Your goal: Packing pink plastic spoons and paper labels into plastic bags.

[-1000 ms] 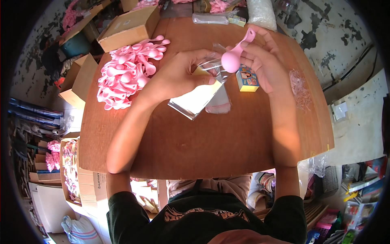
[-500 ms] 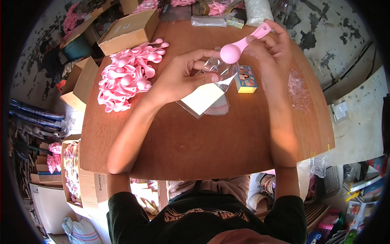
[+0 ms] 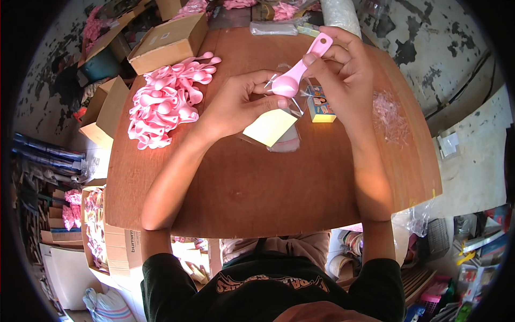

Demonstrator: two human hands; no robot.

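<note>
My right hand (image 3: 346,75) pinches a pink plastic measuring spoon (image 3: 310,58) by its handle, with the round scoop pointing down and to the left. Between thumb and fingers, my left hand (image 3: 236,104) grips a clear plastic bag (image 3: 296,106) with a pale yellow card (image 3: 271,127) in it. The scoop is at the bag's upper end, close to my left fingertips; whether it has entered the bag I cannot tell. Flat clear bags (image 3: 288,142) lie beneath on the table. A heap of pink spoons (image 3: 166,102) lies left of my left hand.
A small printed box or card stack (image 3: 322,107) stands near my right wrist. Thin clear plastic scraps (image 3: 391,119) lie at the table's right. A closed cardboard box (image 3: 169,43) and packed clear bags (image 3: 273,28) are at the far side of the brown table (image 3: 268,198).
My right hand has brought the spoon left and down to the bag's upper end. My left hand still grips the bag, which has shifted slightly.
</note>
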